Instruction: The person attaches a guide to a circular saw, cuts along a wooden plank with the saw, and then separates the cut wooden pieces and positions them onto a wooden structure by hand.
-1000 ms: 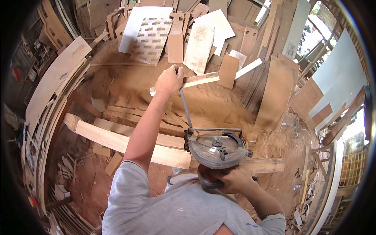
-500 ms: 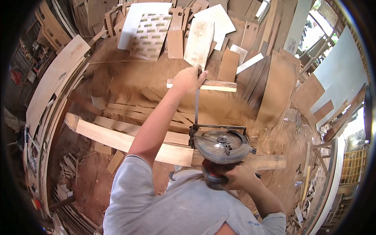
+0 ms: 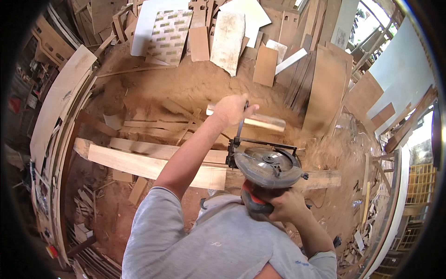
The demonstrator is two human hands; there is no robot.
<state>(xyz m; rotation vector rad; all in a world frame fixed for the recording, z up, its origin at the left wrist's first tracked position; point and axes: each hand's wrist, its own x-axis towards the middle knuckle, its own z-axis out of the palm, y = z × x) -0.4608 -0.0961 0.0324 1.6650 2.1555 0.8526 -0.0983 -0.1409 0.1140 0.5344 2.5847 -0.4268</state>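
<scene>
My left hand [image 3: 232, 110] is closed around the far end of a thin metal bar [image 3: 240, 128], which runs back to the front of a circular saw [image 3: 269, 165]. A short wooden strip [image 3: 265, 122], blurred by motion, is fixed across that end of the bar. My right hand [image 3: 289, 204] is wrapped round the saw's red and black handle, near my chest. Beneath and beside the saw lies a long pale plank [image 3: 153, 162], with a darker board [image 3: 320, 179] to the right. The saw's blade edge is not clearly visible.
Boards and white panels [image 3: 227, 42] lean at the far side. Sawdust [image 3: 186, 81] covers the ground, with loose offcuts [image 3: 162, 125] beyond the plank. Long curved boards [image 3: 60, 107] are stacked at the left. A large pale sheet [image 3: 404, 74] stands at the right.
My left hand and the wooden strip have moved right, and lately nearer my body, with the strip turning. The saw has shifted right and slightly away from me, still in my right hand.
</scene>
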